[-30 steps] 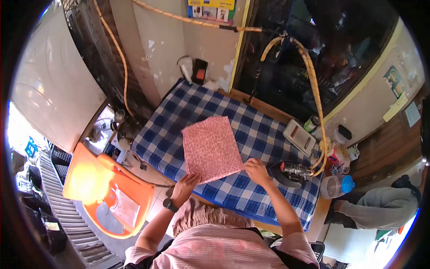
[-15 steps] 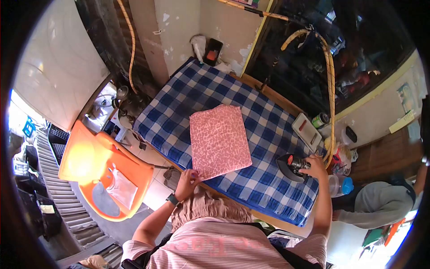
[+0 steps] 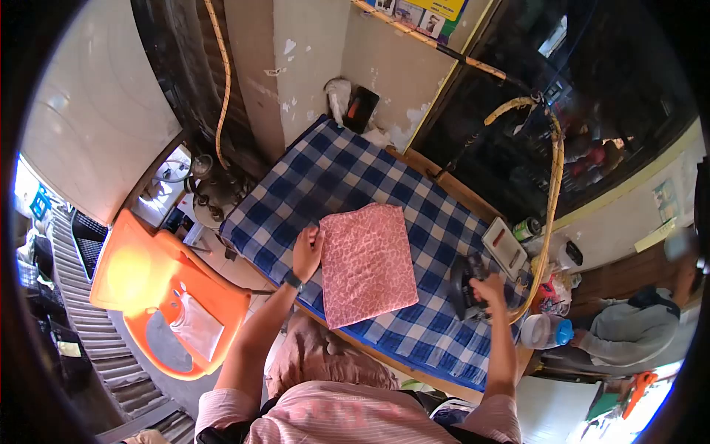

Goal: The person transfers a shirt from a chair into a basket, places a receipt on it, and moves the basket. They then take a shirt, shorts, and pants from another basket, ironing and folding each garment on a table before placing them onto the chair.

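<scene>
A folded pink patterned cloth (image 3: 367,263) lies flat on the blue and white checked ironing table (image 3: 333,174). My left hand (image 3: 308,251) rests at the cloth's left edge, fingers touching it, with a dark watch on the wrist. My right hand (image 3: 488,287) grips the handle of a dark clothes iron (image 3: 465,286), which sits on the table just right of the cloth. A thick braided cord (image 3: 551,200) runs from the iron up to the wall.
An orange plastic chair (image 3: 159,296) stands left of the table. At the table's right end are a white tray (image 3: 505,246), a can (image 3: 526,229) and a clear jar with a blue lid (image 3: 544,331). Another person in grey (image 3: 629,340) sits at the right.
My left hand has moved up from the cloth's near corner to its left edge. My right hand has drawn the iron left, closer to the cloth. The camera view has shifted.
</scene>
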{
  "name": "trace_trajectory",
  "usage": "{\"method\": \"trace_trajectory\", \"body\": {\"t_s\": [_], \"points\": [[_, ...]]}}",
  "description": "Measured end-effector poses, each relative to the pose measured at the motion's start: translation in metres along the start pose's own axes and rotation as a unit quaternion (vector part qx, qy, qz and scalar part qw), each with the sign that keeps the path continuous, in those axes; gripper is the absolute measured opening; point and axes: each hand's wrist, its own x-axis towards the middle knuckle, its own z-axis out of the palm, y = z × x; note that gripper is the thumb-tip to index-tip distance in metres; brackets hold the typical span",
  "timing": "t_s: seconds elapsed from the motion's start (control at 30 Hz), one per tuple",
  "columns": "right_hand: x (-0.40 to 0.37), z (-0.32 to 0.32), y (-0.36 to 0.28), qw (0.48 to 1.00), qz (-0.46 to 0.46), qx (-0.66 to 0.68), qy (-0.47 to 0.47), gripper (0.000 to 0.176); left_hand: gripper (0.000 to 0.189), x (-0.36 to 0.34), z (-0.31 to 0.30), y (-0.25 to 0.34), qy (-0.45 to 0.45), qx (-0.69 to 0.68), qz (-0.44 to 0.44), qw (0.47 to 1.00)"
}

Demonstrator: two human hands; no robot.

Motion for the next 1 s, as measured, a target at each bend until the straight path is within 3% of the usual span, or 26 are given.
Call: {"method": "trace_trajectory", "body": {"t_s": [0.1, 0.17, 0.2, 0.33, 0.43, 0.5, 0.53, 0.6, 0.67, 0.7, 0.73, 0.77, 0.8, 0.83, 0.87, 0.9, 1.0], "points": [[-0.041, 0.021, -0.065, 0.992, -0.063, 0.089, -0.062, 0.017, 0.030, 0.035, 0.014, -0.013, 0.018, -0.026, -0.041, 0.999], [-0.056, 0.029, -0.102, 0.979, -0.088, 0.129, -0.133, 0.015, 0.031, 0.052, 0.013, -0.026, -0.023, 0.070, 0.024, 0.997], [-0.058, 0.038, -0.120, 0.974, -0.099, 0.122, -0.163, 0.014, 0.029, 0.063, 0.012, -0.040, -0.092, 0.080, 0.044, 0.992], [-0.045, 0.103, -0.185, 0.964, -0.166, 0.102, -0.180, 0.020, 0.030, 0.082, -0.006, -0.038, -0.183, 0.114, 0.055, 0.975], [-0.024, 0.155, -0.224, 0.970, -0.161, 0.085, -0.161, 0.017, 0.030, 0.090, -0.019, -0.037, -0.198, 0.018, 0.018, 0.980], [-0.018, 0.181, -0.246, 0.986, -0.162, -0.017, -0.017, 0.024, 0.026, 0.098, -0.027, -0.035, -0.218, -0.043, -0.026, 0.975], [-0.022, 0.186, -0.251, 0.987, -0.157, -0.017, -0.020, 0.024, 0.025, 0.100, -0.031, -0.034, -0.228, -0.070, -0.058, 0.970], [-0.030, 0.189, -0.259, 0.977, -0.167, 0.068, -0.117, 0.033, 0.025, 0.105, -0.032, -0.043, -0.240, -0.099, -0.070, 0.963], [-0.062, 0.194, -0.271, 0.973, -0.107, -0.030, -0.201, 0.041, 0.025, 0.109, -0.028, -0.055, -0.253, -0.132, -0.081, 0.955], [-0.071, 0.212, -0.253, 0.957, -0.186, -0.063, -0.214, 0.045, 0.023, 0.111, -0.028, -0.062, -0.252, -0.115, -0.061, 0.959], [-0.101, 0.219, -0.254, 0.938, -0.266, -0.158, -0.156, 0.048, 0.022, 0.112, -0.025, -0.065, -0.250, -0.098, -0.042, 0.962], [-0.121, 0.240, -0.240, 0.927, -0.299, -0.157, -0.161, 0.048, 0.022, 0.110, -0.024, -0.058, -0.256, -0.102, -0.043, 0.960], [-0.138, 0.246, -0.238, 0.896, -0.318, -0.204, -0.232, 0.050, 0.020, 0.109, -0.029, -0.045, -0.228, -0.037, 0.001, 0.973], [-0.157, 0.248, -0.242, 0.886, -0.297, -0.227, -0.273, 0.052, 0.018, 0.108, -0.030, -0.035, -0.198, 0.030, 0.048, 0.979], [-0.166, 0.252, -0.233, 0.885, -0.332, -0.190, -0.264, 0.055, 0.016, 0.104, -0.027, -0.034, -0.187, 0.035, 0.045, 0.981], [-0.171, 0.254, -0.225, 0.900, -0.302, -0.186, -0.255, 0.060, 0.016, 0.100, -0.024, -0.033, -0.196, 0.033, 0.050, 0.979], [-0.169, 0.230, -0.206, 0.935, -0.258, -0.146, -0.194, 0.066, 0.018, 0.083, -0.019, -0.036, -0.070, 0.066, 0.133, 0.986]]}}
